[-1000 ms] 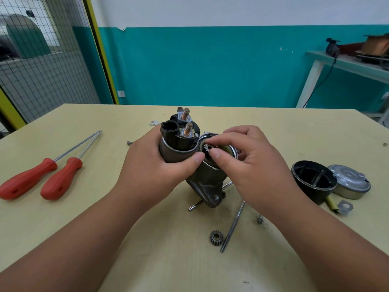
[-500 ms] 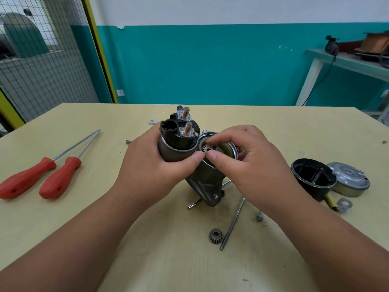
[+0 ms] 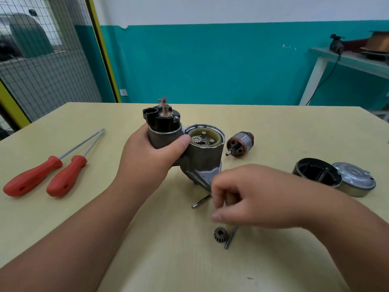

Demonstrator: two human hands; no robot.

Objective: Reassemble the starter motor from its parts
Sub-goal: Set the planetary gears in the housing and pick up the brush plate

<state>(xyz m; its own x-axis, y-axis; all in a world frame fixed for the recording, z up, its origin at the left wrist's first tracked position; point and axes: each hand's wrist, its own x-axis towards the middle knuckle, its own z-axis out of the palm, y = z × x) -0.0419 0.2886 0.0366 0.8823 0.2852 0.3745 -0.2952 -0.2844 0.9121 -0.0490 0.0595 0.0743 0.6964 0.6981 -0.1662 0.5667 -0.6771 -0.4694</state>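
Starter housing (image 3: 202, 159), frame centre: left hand (image 3: 147, 159) clamped round it. Loose gear (image 3: 220, 233), lower centre: right hand (image 3: 248, 197) hovered above, fingers loosely curled, empty.

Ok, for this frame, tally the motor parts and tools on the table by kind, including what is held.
Red-handled screwdrivers: 2
Small gears, one seated, one loose: 2
Long bolts: 2
Armature: 1
Black case: 1
Silver end cap: 1
Starter housing, in the left hand: 1
Total: 10
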